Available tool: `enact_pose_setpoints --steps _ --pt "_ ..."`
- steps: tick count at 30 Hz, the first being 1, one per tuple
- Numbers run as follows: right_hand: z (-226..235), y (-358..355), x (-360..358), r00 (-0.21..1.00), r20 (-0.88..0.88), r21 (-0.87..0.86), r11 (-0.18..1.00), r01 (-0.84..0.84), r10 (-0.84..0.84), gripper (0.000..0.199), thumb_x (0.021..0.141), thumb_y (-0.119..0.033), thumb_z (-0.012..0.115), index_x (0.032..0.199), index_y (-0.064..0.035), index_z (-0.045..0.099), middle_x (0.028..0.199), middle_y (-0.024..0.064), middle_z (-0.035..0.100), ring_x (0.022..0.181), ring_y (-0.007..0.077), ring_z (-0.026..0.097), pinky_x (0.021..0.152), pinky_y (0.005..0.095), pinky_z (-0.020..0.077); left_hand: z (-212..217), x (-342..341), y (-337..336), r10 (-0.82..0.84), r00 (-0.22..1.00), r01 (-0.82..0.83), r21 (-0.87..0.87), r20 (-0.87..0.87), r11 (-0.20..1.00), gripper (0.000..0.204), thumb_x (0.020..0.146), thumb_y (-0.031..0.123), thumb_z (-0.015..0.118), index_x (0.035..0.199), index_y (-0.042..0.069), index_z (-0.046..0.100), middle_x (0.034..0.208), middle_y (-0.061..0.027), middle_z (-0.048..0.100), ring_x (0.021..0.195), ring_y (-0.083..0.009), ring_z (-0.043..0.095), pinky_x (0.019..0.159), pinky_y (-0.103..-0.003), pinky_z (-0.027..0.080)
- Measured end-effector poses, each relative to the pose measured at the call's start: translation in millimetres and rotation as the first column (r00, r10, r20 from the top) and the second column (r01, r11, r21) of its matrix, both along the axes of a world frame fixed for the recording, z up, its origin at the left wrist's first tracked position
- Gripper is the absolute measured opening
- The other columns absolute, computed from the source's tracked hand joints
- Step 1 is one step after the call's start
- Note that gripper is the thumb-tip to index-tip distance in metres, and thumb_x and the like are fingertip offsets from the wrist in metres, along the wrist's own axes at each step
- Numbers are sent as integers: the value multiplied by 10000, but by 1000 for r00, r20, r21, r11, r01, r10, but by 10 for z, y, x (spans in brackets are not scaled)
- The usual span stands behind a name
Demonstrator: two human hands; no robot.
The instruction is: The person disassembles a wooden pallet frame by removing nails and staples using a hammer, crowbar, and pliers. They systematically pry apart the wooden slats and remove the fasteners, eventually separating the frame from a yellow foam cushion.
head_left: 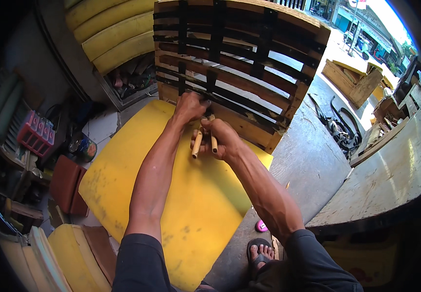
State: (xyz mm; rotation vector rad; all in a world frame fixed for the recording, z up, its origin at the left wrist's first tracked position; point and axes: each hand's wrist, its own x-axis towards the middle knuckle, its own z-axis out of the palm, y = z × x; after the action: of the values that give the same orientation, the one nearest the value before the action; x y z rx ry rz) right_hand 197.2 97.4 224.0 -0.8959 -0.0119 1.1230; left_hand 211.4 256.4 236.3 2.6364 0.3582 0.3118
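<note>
**Slip or tip: the risks at the frame's foot**

My right hand (pixel 219 135) is wrapped around the two yellow handles of the pliers (pixel 197 145), in front of the wooden frame (pixel 242 83), near its bottom rail. My left hand (pixel 189 106) is curled nearly closed beside them; I cannot tell what it grips. If the pliers lose their bite, my knuckles could strike the frame. Pulling too hard might tip it toward me, over the yellow sheet (pixel 171 194) before it.
</note>
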Motion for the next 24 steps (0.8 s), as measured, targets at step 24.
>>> enact_pose_setpoints --steps 24 --pt "-271 -247 44 988 -132 -5 997 -76 74 293 1040 -169 431 1233 51 441 1143 196 588 975 297 675 826 526 629 0 -33 8 -23 1000 23 -17 15 1000 326 899 326 635 1030 51 749 934 -243 709 942 -442 671 853 -478 523"
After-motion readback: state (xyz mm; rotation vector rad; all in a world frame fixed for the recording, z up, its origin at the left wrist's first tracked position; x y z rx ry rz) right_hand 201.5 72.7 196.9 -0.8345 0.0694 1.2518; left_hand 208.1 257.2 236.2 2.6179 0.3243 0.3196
